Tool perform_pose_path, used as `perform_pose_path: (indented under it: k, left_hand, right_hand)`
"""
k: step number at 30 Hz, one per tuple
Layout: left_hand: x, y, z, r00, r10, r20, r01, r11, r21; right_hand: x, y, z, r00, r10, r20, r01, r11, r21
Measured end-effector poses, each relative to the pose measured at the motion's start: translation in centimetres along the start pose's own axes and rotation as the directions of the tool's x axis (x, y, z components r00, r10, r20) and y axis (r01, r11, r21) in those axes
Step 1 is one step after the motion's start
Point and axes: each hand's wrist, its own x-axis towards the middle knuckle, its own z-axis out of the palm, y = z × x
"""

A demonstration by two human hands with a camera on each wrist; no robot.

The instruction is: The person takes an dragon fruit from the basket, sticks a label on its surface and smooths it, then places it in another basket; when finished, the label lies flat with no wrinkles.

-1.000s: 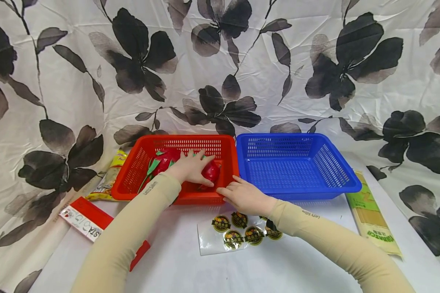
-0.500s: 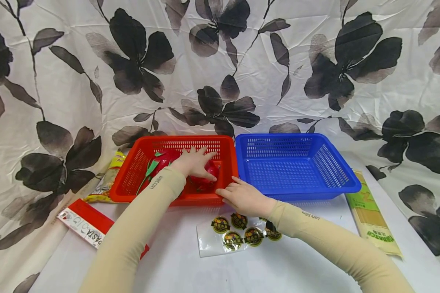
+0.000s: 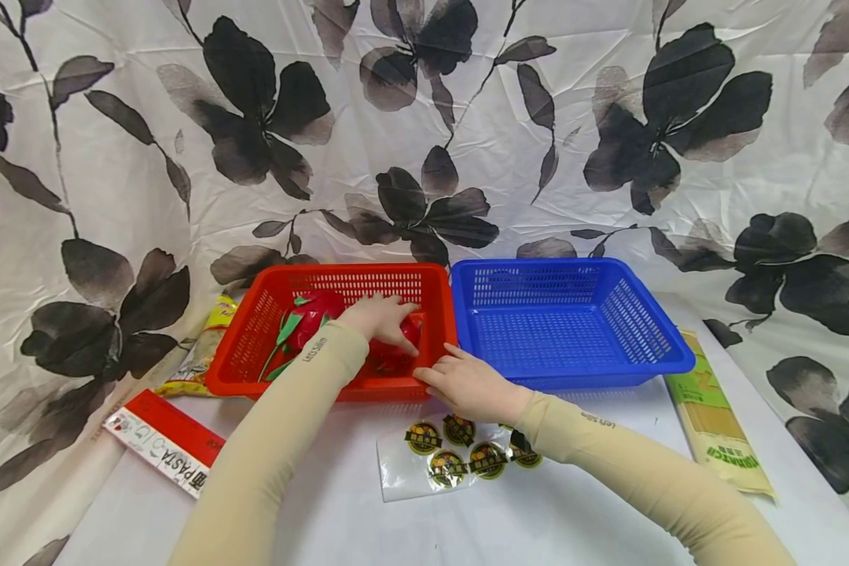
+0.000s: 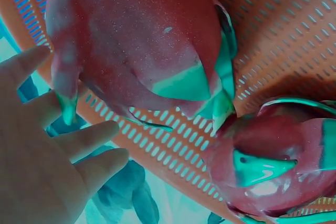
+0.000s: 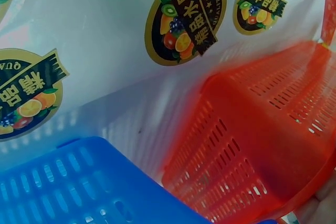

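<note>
Two red dragon fruits with green leaf tips lie in the red basket [image 3: 368, 389]. My left hand [image 3: 378, 321] is over the right-hand dragon fruit [image 3: 410, 328], its fingers spread wide. In the left wrist view, those fingers stand straight beside that fruit [image 4: 142, 35]. The other dragon fruit [image 3: 314, 310], with longer leaves, sits farther left in the basket. My right hand [image 3: 475, 387] grips the red basket's front right corner at the rim. Only a sliver of its fingers [image 5: 317, 208] appears in the right wrist view.
A blue basket [image 3: 583, 371] stands against the red one on the right. Fruit-label stickers [image 3: 447, 468] on a clear sheet lie in front. A red-and-white pasta box [image 3: 166, 440], a yellow food bag [image 3: 196, 362] and a green-and-yellow noodle pack [image 3: 722, 424] lie at the sides.
My left hand has shifted a little to the right over the dragon fruit, its forearm moving right too. The right hand stays at the basket corner.
</note>
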Motion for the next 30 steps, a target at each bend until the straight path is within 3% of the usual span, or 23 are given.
perform_pose_path:
  k: [8, 16, 23, 30]
  left_hand:
    - [0.24, 0.20, 0.79, 1.000, 0.008, 0.013, -0.009, 0.996, 0.084]
    - [0.26, 0.33, 0.73, 1.000, 0.011, 0.015, -0.013, 0.991, 0.135]
    - [-0.01, 0.17, 1.02, 0.998, 0.050, -0.023, -0.046, 0.986, 0.159]
    - [0.15, 0.19, 0.80, 0.999, 0.038, -0.027, -0.031, 0.974, 0.226]
  right_hand:
    - [-0.03, -0.02, 0.35, 1.000, -0.001, -0.004, 0.001, 1.000, -0.007]
    - [-0.04, 0.07, 0.30, 1.000, 0.007, -0.009, -0.007, 1.000, -0.002]
    - [-0.10, 0.02, 0.40, 1.000, 0.009, -0.007, -0.009, 1.000, 0.009]
    - [-0.04, 0.07, 0.32, 1.000, 0.017, -0.015, -0.017, 1.000, 0.012]
